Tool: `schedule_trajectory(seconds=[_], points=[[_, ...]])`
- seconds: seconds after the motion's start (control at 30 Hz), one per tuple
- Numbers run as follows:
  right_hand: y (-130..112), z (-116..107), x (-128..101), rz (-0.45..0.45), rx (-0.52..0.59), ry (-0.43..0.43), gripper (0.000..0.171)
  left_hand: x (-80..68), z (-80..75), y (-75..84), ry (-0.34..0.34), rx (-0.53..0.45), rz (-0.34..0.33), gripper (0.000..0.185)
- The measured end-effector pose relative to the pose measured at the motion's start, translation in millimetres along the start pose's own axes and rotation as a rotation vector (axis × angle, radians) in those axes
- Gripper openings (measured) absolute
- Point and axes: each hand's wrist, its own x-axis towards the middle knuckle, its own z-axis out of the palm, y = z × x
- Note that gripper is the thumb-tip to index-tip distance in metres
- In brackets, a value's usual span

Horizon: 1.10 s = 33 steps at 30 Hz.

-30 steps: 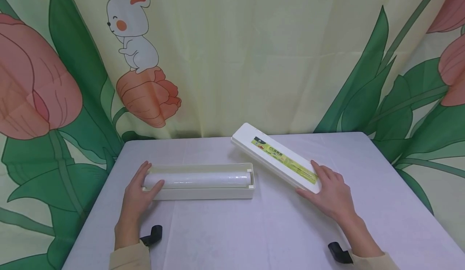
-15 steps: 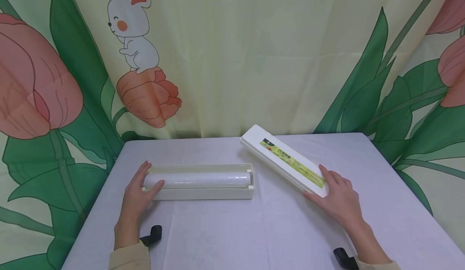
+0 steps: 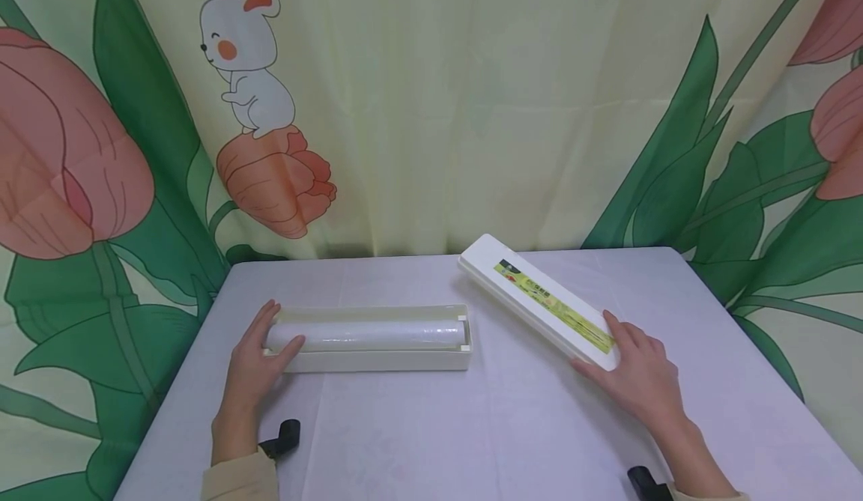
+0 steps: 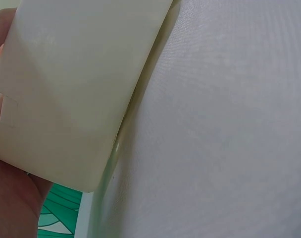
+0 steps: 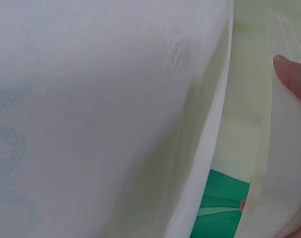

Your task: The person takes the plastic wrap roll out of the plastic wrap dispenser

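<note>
An open cream dispenser box (image 3: 377, 359) lies left of centre on the white table (image 3: 472, 426), with a roll of cling film (image 3: 377, 332) inside it. My left hand (image 3: 278, 329) grips the box's left end, thumb on the front wall and fingers behind; the left wrist view shows that box's wall (image 4: 76, 89) close up. The white lid (image 3: 533, 297), with a yellow-green label, lies slanted on the right. My right hand (image 3: 595, 342) holds its near end, fingers on top and thumb at the side. In the right wrist view a fingertip (image 5: 291, 74) presses the lid's edge (image 5: 284, 163).
A curtain (image 3: 431, 111) printed with a rabbit and tulips hangs right behind the table's far edge. Black wrist straps (image 3: 286, 435) show near the front edge. Bare cloth lies between the box and the lid and in front of both.
My right hand has slid the lid to the right, away from the box, keeping its slant. The left hand and the box have stayed still.
</note>
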Motion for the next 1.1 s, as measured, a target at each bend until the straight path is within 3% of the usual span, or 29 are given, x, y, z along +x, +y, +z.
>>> schedule_trajectory(seconds=[0.7, 1.1], points=[[16.4, -0.3, -7.1, 0.041, -0.016, -0.005, 0.106, 0.1, -0.1, 1.0, -0.006, -0.011, -0.005, 0.079], [22.5, -1.6, -12.7, 0.111, -0.027, -0.054, 0.110, 0.3, 0.3, 1.6, -0.006, -0.007, -0.010, 0.078]])
